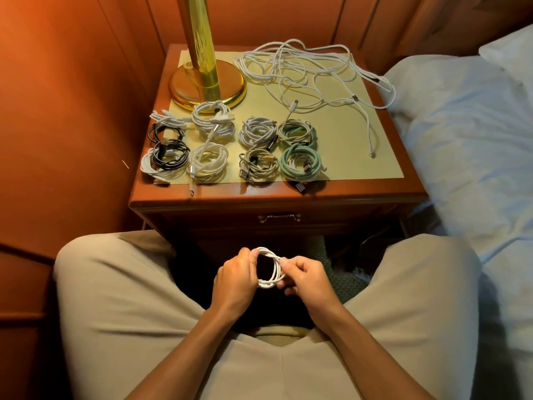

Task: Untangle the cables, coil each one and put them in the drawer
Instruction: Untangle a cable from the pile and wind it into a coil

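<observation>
Between my knees I hold a small white cable coil [272, 269]. My left hand [235, 277] grips its left side and my right hand [302, 274] pinches its right side. On the nightstand top [360, 157] lie several finished coils in rows: white ones [209, 161], black ones [168, 154], grey ones [256, 131] and green ones [300, 163]. A loose tangle of white cables [302, 73] spreads over the back right of the top, one end trailing forward. The drawer [279, 217] below the top is closed and has a metal handle.
A brass lamp [206, 82] stands at the back left of the nightstand. A bed with pale blue sheets [467, 140] lies on the right. Orange padded walls [63, 111] close in on the left and behind. My legs in beige trousers fill the foreground.
</observation>
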A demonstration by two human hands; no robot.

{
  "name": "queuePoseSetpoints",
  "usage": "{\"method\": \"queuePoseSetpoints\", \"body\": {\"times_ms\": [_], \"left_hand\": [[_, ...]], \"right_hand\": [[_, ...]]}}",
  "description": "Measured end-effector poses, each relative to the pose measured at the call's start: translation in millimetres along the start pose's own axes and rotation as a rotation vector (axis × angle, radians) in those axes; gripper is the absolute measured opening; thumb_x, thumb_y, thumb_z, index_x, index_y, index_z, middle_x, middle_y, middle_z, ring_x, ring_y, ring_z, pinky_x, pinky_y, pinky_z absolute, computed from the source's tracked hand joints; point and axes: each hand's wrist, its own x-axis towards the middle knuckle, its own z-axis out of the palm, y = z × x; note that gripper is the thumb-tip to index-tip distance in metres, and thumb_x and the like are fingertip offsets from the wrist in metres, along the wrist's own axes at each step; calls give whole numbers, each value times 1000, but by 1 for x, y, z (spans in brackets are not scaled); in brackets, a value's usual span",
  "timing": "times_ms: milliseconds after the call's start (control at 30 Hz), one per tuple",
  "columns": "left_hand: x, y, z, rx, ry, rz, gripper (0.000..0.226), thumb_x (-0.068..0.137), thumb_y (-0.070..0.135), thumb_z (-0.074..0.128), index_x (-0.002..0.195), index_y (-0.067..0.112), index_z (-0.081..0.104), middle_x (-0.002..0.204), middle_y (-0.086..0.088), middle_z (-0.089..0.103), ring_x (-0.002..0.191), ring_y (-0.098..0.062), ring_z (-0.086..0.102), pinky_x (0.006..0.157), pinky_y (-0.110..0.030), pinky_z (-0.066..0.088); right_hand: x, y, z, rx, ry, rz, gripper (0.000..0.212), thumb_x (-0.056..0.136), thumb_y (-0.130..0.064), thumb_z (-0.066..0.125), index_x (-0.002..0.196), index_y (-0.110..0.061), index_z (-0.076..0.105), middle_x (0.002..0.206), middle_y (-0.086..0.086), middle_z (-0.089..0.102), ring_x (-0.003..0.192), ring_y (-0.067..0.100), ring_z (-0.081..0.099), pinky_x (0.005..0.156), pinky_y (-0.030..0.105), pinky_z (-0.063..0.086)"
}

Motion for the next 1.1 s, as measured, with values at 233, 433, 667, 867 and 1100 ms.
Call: {"method": "queuePoseSetpoints", "body": {"times_ms": [233, 433, 667, 867, 1100], "left_hand": [[1, -2, -1, -39, -40, -14, 33, 105, 40, 30, 85, 23, 50, 63, 6, 55, 61, -16, 58, 55, -33, 39], [6, -5, -2, -152, -63, -8, 34, 105, 32, 36, 80, 17, 53, 64, 3, 55, 55, -11, 52, 49, -24, 37], [6, 5, -8, -873, -359, -331, 42, 108, 33, 31, 78, 10, 48, 54, 1, 42, 41, -10, 35, 43, -24, 25], [2, -1, 2, -167, -54, -69, 39, 106, 35, 33, 86, 14, 60, 75, 1, 63, 73, -19, 63, 67, -37, 49], [-1, 7, -2, 94, -7, -52, 39, 105, 40, 24, 91, 18, 53, 88, 3, 55, 80, -24, 62, 68, -37, 45]], "right_hand": [[10, -4, -5, -57, 33, -103, 30, 98, -12, 59, 68, -14, 60, 57, -3, 53, 50, 8, 44, 49, 19, 36], [13, 5, -9, -217, 102, -235, 18, 95, -20, 64, 79, -20, 72, 73, 7, 68, 66, 23, 63, 64, 37, 52], [9, 8, -5, -177, 125, -191, 23, 91, -1, 66, 98, -19, 78, 93, -2, 75, 83, 13, 73, 75, 27, 60], [2, 6, 6, 168, 37, 57, 24, 95, 2, 58, 97, -12, 77, 92, 8, 77, 90, 22, 74, 73, 30, 59], [2, -1, 6, 494, -84, 213, 22, 97, -3, 54, 97, -2, 76, 91, 19, 72, 85, 23, 71, 74, 33, 58]]}}
